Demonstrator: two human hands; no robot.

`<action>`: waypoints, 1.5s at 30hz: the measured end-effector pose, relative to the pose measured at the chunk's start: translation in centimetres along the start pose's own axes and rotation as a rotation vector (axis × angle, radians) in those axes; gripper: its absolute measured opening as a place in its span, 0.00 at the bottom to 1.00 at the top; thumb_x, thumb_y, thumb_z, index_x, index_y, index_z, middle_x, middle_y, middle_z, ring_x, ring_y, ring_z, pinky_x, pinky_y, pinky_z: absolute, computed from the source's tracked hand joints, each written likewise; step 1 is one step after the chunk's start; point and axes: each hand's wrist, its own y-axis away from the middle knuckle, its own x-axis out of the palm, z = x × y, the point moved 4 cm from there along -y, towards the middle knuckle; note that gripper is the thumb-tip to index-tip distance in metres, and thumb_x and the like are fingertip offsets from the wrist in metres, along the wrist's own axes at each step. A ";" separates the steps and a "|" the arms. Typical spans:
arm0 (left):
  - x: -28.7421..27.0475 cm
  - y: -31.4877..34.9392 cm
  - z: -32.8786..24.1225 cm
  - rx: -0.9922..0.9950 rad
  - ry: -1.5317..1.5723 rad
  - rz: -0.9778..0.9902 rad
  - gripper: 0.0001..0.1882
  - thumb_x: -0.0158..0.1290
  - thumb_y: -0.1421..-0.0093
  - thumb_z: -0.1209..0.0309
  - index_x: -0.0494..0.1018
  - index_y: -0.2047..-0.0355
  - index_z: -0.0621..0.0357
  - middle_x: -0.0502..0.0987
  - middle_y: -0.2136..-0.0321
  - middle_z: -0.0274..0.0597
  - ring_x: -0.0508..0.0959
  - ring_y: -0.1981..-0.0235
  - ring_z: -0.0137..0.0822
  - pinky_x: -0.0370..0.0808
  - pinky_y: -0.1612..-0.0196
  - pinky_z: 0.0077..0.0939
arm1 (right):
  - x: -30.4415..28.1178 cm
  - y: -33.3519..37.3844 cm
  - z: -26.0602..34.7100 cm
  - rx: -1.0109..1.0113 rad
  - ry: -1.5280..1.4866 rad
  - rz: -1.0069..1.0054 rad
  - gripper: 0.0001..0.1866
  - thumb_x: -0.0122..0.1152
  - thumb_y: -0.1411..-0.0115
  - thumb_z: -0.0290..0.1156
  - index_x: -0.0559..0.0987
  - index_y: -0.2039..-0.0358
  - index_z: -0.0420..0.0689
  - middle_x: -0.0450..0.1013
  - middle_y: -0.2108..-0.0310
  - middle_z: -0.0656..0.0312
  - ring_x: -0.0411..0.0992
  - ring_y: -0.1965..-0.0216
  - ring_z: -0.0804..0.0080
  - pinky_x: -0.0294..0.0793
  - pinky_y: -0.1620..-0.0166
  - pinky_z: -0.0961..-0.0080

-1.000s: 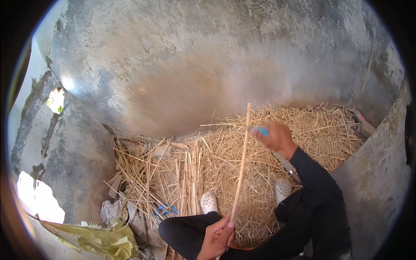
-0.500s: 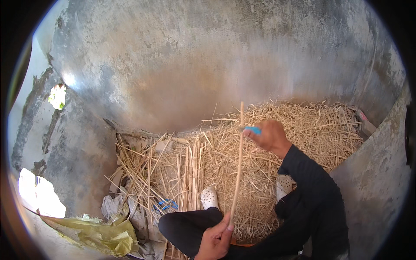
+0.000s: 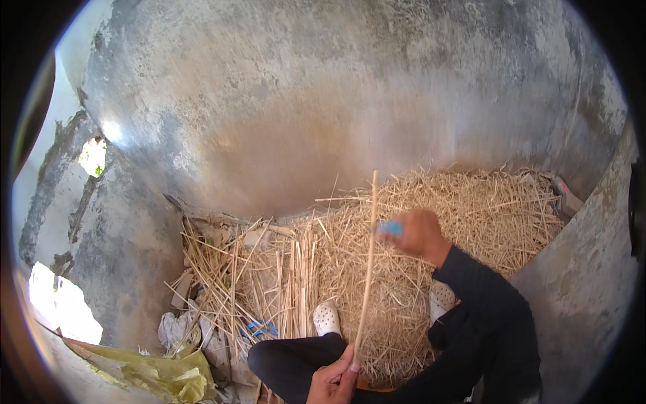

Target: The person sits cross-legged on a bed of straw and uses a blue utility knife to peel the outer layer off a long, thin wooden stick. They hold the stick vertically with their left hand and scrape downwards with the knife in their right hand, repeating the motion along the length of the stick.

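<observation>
Mottled grey wall point(image 3: 303, 101) at back; heap of dry tan strips point(image 3: 471, 209) below; long thin pale wooden stick point(image 3: 371, 269) slanting over heap, lower end pinched by left hand point(image 3: 334, 384); right hand point(image 3: 417, 234) closed on small bright-blue object point(image 3: 391, 229) at stick's upper half, contact blurred

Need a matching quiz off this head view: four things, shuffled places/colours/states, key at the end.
Things
1. Long stick
2. Left shoe
3. Large crumpled sheet
4. Right hand

Match
A. yellowish, at the picture's lower left
B. closed around a blurred blue thing
C. held low down by the left hand
D. whitish, dotted with holes

Pairs: 1-C, 2-D, 3-A, 4-B
</observation>
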 end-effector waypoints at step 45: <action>-0.1 -6.8 0.7 -0.180 0.624 0.080 0.22 0.39 0.31 0.66 0.59 0.41 0.67 0.56 0.87 0.26 0.54 0.89 0.19 0.57 0.79 0.14 | -0.2 3.8 6.9 -0.134 -0.131 0.323 0.43 0.42 0.52 0.77 0.76 0.86 0.44 0.68 0.91 0.56 0.70 0.88 0.64 0.66 0.84 0.69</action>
